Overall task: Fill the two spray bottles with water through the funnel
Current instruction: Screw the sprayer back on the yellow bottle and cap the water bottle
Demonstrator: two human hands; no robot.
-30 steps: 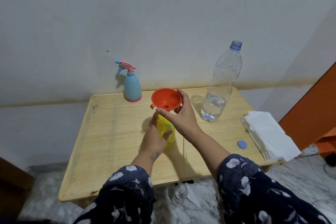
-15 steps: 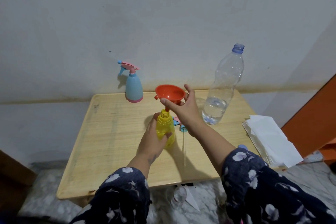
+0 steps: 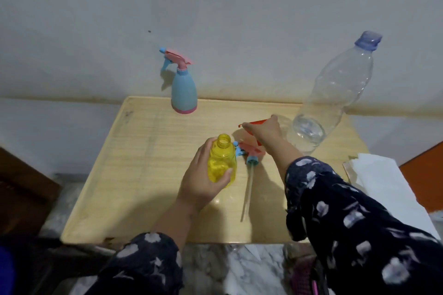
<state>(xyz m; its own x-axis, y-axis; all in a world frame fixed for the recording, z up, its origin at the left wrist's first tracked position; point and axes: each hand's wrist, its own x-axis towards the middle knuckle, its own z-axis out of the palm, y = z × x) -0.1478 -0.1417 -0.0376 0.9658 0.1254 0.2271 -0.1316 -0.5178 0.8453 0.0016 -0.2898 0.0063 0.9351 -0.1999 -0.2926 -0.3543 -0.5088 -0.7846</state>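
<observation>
My left hand (image 3: pixel 200 179) grips the yellow spray bottle (image 3: pixel 221 160), which stands on the wooden table (image 3: pixel 134 163) with its neck uncapped. Its pink and blue spray head (image 3: pixel 249 153) with the long dip tube lies on the table just right of it. My right hand (image 3: pixel 262 130) holds the red funnel (image 3: pixel 254 123) low over the table, beside the clear water bottle (image 3: pixel 333 96); the hand hides most of the funnel. A blue spray bottle (image 3: pixel 184 93) with its pink trigger head on stands at the table's back edge.
The clear bottle stands uncapped at the back right, with a little water in its base. A stack of white paper napkins (image 3: pixel 381 179) lies at the table's right edge. A wall rises right behind the table, and an orange panel (image 3: pixel 429 170) stands to the right.
My right hand has lifted the funnel off the yellow bottle's neck and carried it right and down toward the table by the water bottle. My left hand stays on the yellow bottle.
</observation>
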